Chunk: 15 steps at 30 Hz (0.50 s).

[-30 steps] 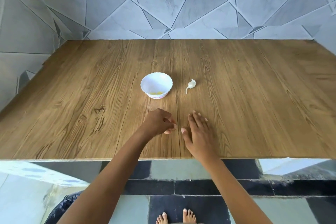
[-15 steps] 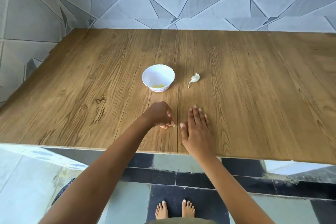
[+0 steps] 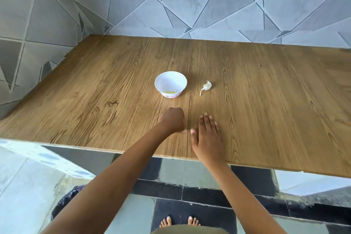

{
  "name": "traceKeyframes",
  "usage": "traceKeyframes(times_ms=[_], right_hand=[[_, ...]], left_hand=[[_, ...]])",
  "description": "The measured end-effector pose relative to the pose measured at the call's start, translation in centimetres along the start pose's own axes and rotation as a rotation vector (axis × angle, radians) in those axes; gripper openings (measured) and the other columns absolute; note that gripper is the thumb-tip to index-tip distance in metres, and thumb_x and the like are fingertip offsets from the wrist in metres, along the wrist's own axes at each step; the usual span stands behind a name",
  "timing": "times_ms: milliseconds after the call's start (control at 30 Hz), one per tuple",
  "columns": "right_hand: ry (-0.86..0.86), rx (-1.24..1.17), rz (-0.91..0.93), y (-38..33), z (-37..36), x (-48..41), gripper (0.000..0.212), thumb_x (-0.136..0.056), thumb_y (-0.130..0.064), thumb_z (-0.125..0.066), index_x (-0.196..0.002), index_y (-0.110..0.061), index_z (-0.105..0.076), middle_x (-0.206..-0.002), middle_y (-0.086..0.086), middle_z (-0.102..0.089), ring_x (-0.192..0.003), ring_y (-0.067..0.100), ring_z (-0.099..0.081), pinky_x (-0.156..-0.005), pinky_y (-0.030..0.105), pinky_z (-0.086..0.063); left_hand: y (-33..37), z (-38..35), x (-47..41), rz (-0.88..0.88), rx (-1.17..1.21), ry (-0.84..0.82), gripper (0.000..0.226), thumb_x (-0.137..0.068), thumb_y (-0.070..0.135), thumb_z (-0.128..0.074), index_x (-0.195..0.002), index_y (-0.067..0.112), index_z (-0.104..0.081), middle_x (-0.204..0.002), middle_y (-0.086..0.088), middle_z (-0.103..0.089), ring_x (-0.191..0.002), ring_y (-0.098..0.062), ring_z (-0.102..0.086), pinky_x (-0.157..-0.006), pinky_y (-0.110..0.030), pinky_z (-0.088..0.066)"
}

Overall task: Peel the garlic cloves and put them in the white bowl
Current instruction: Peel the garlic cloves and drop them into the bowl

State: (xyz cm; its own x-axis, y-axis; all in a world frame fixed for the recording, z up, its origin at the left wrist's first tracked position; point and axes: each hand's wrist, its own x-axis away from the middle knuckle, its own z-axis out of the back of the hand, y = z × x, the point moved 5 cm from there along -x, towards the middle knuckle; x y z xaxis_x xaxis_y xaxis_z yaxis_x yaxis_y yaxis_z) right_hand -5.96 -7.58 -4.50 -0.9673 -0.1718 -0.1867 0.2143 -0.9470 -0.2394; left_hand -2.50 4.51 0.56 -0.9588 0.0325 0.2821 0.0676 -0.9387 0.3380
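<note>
Entry: the garlic piece lies on the wood surface, unpeeled by the look of its papery skin and trailing stem. It is just right of the white bowl and not touching it. The bowl stands upright mid-surface, with small yellowish bits at its bottom, too small to identify. The left hand sits near the front edge, knuckles up, fingers curled under. Its grip is drawn together, but I cannot tell from this angle whether it pinches anything. The right hand rests flat beside it, palm down, fingers straight, its grip apart and holding nothing. Both hands are well short of the garlic. Judgement: the step in hand is the reach for the garlic, and peeling of this piece has not begun. To do it well, take the garlic with the right hand, which is nearer. Pinch the body rather than the thin stem, which would likely tear. Bring it toward the front edge, steady it in one hand, and start the skin at the stem end with the other thumbnail. Keep loose skins away from the bowl so only clean cloves go in. Risk: the light bowl may slide if a reaching arm knocks it.
</note>
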Motion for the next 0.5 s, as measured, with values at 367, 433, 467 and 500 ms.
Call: traceKeyframes(times_ms=[367, 433, 467, 500], right_hand=[[0.025, -0.109, 0.036, 0.3, -0.3, -0.1, 0.063, -0.094, -0.040, -0.023, -0.135, 0.003, -0.045, -0.143, 0.020, -0.041, -0.136, 0.032, -0.036, -0.113, 0.039, -0.016], [0.065, -0.311, 0.065, 0.5, 0.2, -0.1, 0.048, -0.096, -0.031, -0.040, -0.128, 0.002, -0.053, -0.137, 0.017, -0.051, -0.131, 0.030, -0.043, -0.111, 0.035, -0.025], [0.062, -0.469, 0.067, 0.8, 0.8, 0.0, 0.039, -0.096, -0.025, -0.047, -0.126, -0.001, -0.056, -0.132, 0.012, -0.056, -0.127, 0.025, -0.048, -0.109, 0.027, -0.029], [0.024, -0.633, 0.061, 0.9, 1.3, 0.1, 0.033, -0.096, -0.020, -0.051, -0.125, -0.005, -0.058, -0.126, 0.005, -0.059, -0.122, 0.017, -0.052, -0.104, 0.017, -0.033]], left_hand=[[-2.1, 0.4, 0.7, 0.068, 0.407, -0.115, 0.008, -0.078, 0.008, -0.075, -0.080, 0.006, -0.068, -0.066, 0.000, -0.066, -0.051, -0.002, -0.063, -0.055, -0.011, -0.051], [-2.3, 0.3, 0.8, 0.039, 0.468, -0.091, 0.008, -0.078, 0.007, -0.075, -0.082, 0.003, -0.069, -0.070, -0.003, -0.067, -0.055, -0.004, -0.064, -0.056, -0.012, -0.052], [-2.4, 0.2, 1.0, 0.024, 0.560, -0.087, 0.008, -0.078, 0.006, -0.075, -0.082, 0.002, -0.069, -0.071, -0.004, -0.068, -0.058, -0.006, -0.065, -0.058, -0.014, -0.053], [-2.4, 0.1, 1.3, 0.009, 0.681, -0.087, 0.008, -0.079, 0.005, -0.074, -0.083, 0.002, -0.069, -0.073, -0.006, -0.068, -0.063, -0.009, -0.066, -0.061, -0.016, -0.054]])
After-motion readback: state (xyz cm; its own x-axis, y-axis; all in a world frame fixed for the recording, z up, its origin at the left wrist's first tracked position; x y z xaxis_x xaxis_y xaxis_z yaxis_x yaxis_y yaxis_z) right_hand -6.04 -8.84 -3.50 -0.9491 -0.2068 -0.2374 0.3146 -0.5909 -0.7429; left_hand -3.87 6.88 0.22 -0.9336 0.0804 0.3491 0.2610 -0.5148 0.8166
